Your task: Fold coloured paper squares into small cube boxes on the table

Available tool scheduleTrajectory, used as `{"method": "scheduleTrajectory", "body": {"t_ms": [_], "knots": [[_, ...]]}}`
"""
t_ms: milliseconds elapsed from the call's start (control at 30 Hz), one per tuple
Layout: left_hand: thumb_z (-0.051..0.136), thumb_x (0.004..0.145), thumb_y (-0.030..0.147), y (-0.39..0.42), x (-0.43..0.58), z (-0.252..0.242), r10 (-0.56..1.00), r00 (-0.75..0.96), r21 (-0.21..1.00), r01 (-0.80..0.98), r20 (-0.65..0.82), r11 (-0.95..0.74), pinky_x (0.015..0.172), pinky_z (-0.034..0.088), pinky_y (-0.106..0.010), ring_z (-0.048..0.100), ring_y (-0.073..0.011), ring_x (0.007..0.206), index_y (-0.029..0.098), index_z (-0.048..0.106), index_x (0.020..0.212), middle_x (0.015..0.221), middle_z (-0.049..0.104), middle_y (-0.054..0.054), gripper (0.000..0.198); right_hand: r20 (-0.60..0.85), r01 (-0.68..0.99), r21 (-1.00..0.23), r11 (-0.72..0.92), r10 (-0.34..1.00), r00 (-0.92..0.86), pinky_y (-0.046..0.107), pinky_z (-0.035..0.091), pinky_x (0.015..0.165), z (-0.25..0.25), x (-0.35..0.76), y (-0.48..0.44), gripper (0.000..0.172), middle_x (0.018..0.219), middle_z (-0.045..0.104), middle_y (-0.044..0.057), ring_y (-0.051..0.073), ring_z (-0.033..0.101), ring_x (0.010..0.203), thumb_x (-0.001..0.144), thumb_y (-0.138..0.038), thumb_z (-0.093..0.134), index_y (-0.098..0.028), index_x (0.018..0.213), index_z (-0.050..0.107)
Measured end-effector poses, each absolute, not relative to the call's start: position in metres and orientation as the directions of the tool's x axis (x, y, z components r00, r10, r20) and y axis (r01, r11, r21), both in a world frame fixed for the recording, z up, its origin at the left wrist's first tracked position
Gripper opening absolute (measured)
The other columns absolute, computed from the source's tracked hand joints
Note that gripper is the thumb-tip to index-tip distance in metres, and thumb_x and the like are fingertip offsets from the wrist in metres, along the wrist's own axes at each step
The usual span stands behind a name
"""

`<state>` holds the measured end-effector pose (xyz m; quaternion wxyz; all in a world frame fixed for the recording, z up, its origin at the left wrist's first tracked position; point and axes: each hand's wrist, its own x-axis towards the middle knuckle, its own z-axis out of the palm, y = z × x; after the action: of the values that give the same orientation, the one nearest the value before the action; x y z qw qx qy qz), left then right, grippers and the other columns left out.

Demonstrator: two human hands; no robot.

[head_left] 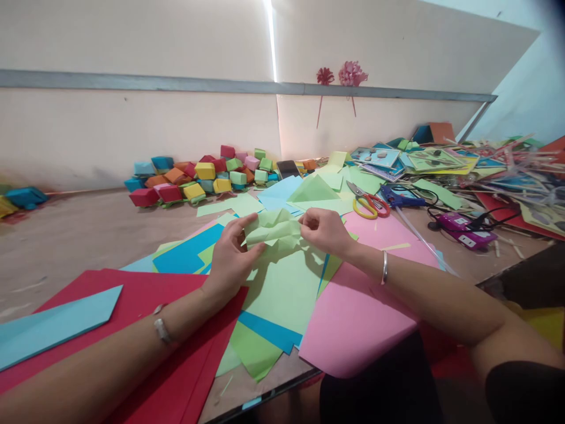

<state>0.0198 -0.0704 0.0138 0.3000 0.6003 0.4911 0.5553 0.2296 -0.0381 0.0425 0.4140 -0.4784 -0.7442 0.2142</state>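
A creased, folded piece of light green paper (278,228) is held up in the middle, over loose sheets. My left hand (230,258) grips its left end between thumb and fingers. At the right end, my right hand (325,231) is closed in a pinch on the paper's edge. Beneath both hands lies a flat light green sheet (282,294), with blue and brighter green sheets partly under it. A pink sheet (357,318) is spread below my right forearm. Under my left forearm are red sheets (176,341).
Scissors (371,203) with red and yellow handles lie beyond my right hand, beside a blue glue gun (404,196). A purple power strip (463,229) sits further right, near piled sticks and cards. Several small coloured paper boxes (205,171) line the back. A phone (288,169) lies beside them.
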Motion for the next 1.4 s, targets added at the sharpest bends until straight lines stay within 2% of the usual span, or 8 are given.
{"method": "scheduleTrajectory", "body": {"t_ms": [167,300,467,667,833,1000,1200,1400], "knots": [[0.079,0.066,0.037,-0.075,0.022,0.018,0.95,-0.083,0.949,0.116,0.302,-0.292,0.091,0.059,-0.043,0.063,-0.0298,0.115,0.019,0.058,0.132,0.134,0.058,-0.014,0.071,0.142,0.482,-0.863,0.151,0.988,-0.056,0.02,0.043,0.055,0.048,0.234,-0.028,0.014,0.054,0.061,-0.004,0.012,0.063,0.06,0.066,-0.008,0.06,-0.019,0.061,0.053],[0.077,0.069,0.035,-0.076,0.024,0.019,0.929,-0.044,0.924,0.136,0.367,-0.359,0.095,0.058,-0.04,0.06,-0.0277,0.119,0.02,0.06,0.13,0.14,0.051,-0.014,0.065,0.045,0.233,-0.97,0.065,0.995,-0.087,0.021,0.048,0.054,0.048,0.233,-0.025,0.016,0.063,0.063,-0.004,0.01,0.06,0.056,0.069,-0.009,0.068,-0.018,0.078,0.058],[0.073,0.074,0.032,-0.078,0.024,0.022,0.911,0.032,0.887,0.215,0.412,-0.408,0.087,0.06,-0.037,0.062,-0.0245,0.111,0.023,0.065,0.123,0.13,0.054,-0.01,0.051,-0.038,-0.044,-0.997,-0.056,0.941,-0.335,0.023,0.053,0.058,0.048,0.23,-0.034,0.03,0.084,0.072,0.001,0.013,0.066,0.068,0.068,-0.019,0.075,-0.017,0.097,0.065],[0.067,0.081,0.038,-0.079,0.022,0.022,0.915,0.086,0.842,0.365,0.395,-0.397,0.059,0.058,-0.026,0.06,-0.0218,0.098,0.025,0.075,0.105,0.113,0.053,-0.008,0.028,0.028,-0.081,-0.997,-0.001,0.935,-0.353,0.022,0.054,0.062,0.05,0.23,-0.04,0.032,0.087,0.073,0.001,0.012,0.065,0.07,0.063,-0.015,0.076,-0.015,0.094,0.069],[0.063,0.081,0.03,-0.074,0.021,0.014,0.878,0.116,0.781,0.413,0.465,-0.468,0.066,0.06,-0.029,0.058,-0.0232,0.106,0.026,0.074,0.102,0.111,0.052,-0.008,0.023,0.019,-0.095,-0.995,-0.022,0.914,-0.405,0.023,0.055,0.065,0.052,0.231,-0.04,0.034,0.091,0.074,0.002,0.012,0.066,0.072,0.064,-0.011,0.07,-0.016,0.098,0.07],[0.055,0.083,0.017,-0.076,0.021,0.013,0.807,0.217,0.605,0.562,0.55,-0.564,0.08,0.06,-0.037,0.056,-0.0244,0.11,0.027,0.073,0.104,0.113,0.054,-0.008,0.03,-0.104,-0.085,-0.982,-0.169,0.858,-0.503,0.023,0.053,0.063,0.05,0.232,-0.04,0.032,0.084,0.073,0.002,0.012,0.065,0.067,0.073,-0.014,0.066,-0.017,0.105,0.069],[0.053,0.083,0.012,-0.076,0.019,0.012,0.746,0.31,0.452,0.638,0.59,-0.623,0.097,0.055,-0.044,0.056,-0.0253,0.114,0.03,0.074,0.108,0.12,0.052,-0.008,0.037,-0.187,-0.142,-0.953,-0.267,0.889,-0.419,0.023,0.053,0.061,0.05,0.231,-0.036,0.031,0.078,0.071,0.0,0.012,0.065,0.067,0.076,-0.009,0.062,-0.018,0.105,0.069],[0.057,0.085,0.02,-0.079,0.021,0.016,0.739,0.309,0.422,0.662,0.598,-0.619,0.096,0.054,-0.047,0.055,-0.0272,0.112,0.024,0.071,0.093,0.119,0.052,-0.009,0.016,-0.172,-0.115,-0.964,-0.239,0.894,-0.414,0.023,0.052,0.058,0.048,0.231,-0.036,0.021,0.075,0.07,-0.001,0.011,0.063,0.063,0.077,-0.015,0.067,-0.018,0.098,0.068]]}}
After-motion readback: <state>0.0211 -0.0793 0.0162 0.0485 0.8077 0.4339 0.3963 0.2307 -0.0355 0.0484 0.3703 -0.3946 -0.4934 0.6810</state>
